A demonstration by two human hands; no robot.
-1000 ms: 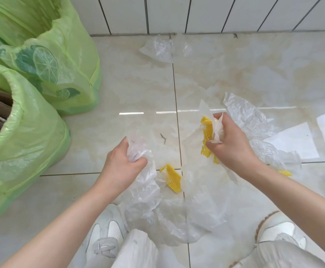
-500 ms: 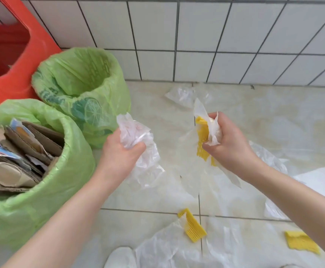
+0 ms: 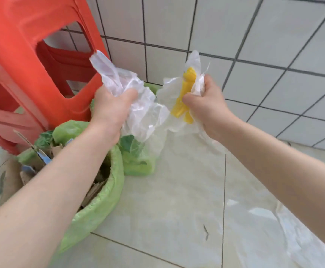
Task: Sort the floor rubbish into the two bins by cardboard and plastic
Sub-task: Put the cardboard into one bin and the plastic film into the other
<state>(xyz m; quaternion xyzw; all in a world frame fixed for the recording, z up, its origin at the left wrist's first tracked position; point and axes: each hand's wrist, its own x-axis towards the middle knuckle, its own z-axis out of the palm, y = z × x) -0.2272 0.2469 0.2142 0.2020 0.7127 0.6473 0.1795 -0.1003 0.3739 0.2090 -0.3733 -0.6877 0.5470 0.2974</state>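
My left hand [image 3: 109, 111] grips a crumpled clear plastic bag [image 3: 138, 105] that hangs over the far green-lined bin [image 3: 138, 161], which the bag and my arm mostly hide. My right hand [image 3: 206, 107] grips another clear plastic sheet with a yellow strip [image 3: 185, 93] bunched in it, just right of the first bag. The near green-lined bin [image 3: 103, 206] sits under my left forearm and holds cardboard pieces [image 3: 94, 190].
A red plastic stool [image 3: 32, 70] stands at the upper left against the white tiled wall [image 3: 254, 45]. More clear plastic sheets [image 3: 274, 229] lie on the beige floor tiles at the lower right.
Both hands have risen and moved forward with their plastic, now above the far bin. The view has swung up and left, bringing the red stool close and losing the floor litter.
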